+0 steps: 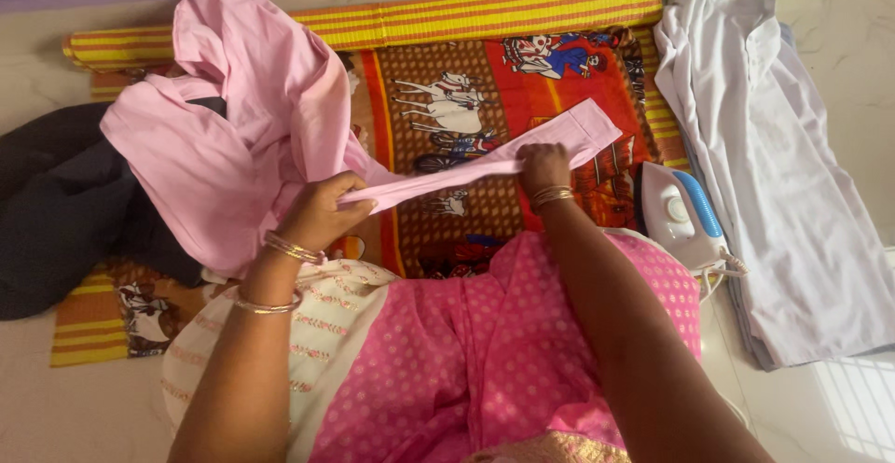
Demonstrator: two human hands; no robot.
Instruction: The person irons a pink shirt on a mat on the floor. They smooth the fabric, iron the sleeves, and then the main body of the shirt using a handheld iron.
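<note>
A light pink shirt [233, 118] lies bunched at the left of a patterned red and brown mat [522, 71]. One of its sleeves [522, 151] stretches to the right across the mat. My left hand [322, 211] pinches the sleeve near the shoulder end. My right hand [543, 166] presses down on the sleeve close to the cuff, fingers curled over the cloth. Both wrists carry bangles.
A white and blue electric iron [685, 216] stands on the mat's right edge, just right of my right forearm. White garments [783, 174] lie stacked on the pale floor at the right. Dark cloth [56, 202] lies at the left. My pink clothing fills the lower frame.
</note>
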